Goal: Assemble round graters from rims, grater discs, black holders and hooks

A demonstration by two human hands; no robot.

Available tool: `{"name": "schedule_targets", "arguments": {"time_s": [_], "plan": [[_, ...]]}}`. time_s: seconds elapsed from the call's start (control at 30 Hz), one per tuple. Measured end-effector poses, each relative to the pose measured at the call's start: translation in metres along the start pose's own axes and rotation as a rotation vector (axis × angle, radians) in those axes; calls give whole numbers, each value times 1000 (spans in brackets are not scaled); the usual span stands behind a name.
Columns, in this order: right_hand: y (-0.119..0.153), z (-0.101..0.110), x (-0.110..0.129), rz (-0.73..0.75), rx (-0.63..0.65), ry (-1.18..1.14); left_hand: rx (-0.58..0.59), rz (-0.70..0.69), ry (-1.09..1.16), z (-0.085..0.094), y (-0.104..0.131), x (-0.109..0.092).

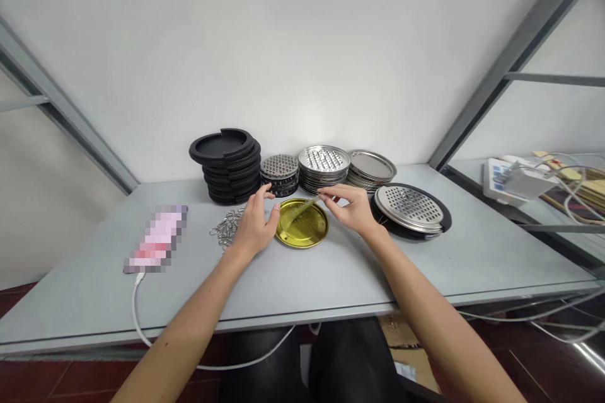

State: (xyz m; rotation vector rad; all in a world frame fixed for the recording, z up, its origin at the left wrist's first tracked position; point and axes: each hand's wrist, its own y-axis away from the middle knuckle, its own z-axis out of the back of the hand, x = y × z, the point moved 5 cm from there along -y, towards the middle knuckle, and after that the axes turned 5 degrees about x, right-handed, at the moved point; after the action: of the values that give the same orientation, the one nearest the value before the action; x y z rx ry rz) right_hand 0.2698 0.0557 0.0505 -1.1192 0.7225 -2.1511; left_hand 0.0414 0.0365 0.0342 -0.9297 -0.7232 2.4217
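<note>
A shallow gold-coloured round metal dish [305, 238] lies on the grey table in front of me. Between fingertips and thumb, my right hand [352, 204] pinches one end of a thin, pale flat stick [307, 206]. The stick slants down to the left over the dish; whether its lower end touches the bottom I cannot tell. At the dish's left rim is my left hand [258, 223], fingers apart and nothing seen in it. Just left of that hand lies a loose pile of small metal hooks or clips [227, 227], partly hidden by it.
Along the wall stand stacked black rings [231, 170], small perforated discs [280, 167], grater discs [324, 160] and plain metal lids [373, 167]. Grater plates on a black ring [411, 209] lie right. A phone [158, 236] with a white cable [135, 308] lies left.
</note>
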Motion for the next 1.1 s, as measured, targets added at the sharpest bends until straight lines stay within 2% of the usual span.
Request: {"name": "schedule_targets", "arguments": {"time_s": [0.07,0.17,0.43,0.63,0.87,0.97,1.1], "plan": [[0,0,0,-6,18,-6,60,49,-2,-7,1,8],[0,0,1,1,32,-18,108,46,-22,-12,1,11],[0,-5,1,15,192,-60,100,39,-26,-10,0,8],[0,-12,-8,-152,287,-18,128,18,-53,-12,0,6],[0,-19,-26,-355,254,-172,155,40,-86,-15,1,7],[2,-21,-36,-458,312,-214,212,61,-111,-18,2,8],[6,-23,-42,-496,440,-49,281,96,-144,-22,3,9]]}}
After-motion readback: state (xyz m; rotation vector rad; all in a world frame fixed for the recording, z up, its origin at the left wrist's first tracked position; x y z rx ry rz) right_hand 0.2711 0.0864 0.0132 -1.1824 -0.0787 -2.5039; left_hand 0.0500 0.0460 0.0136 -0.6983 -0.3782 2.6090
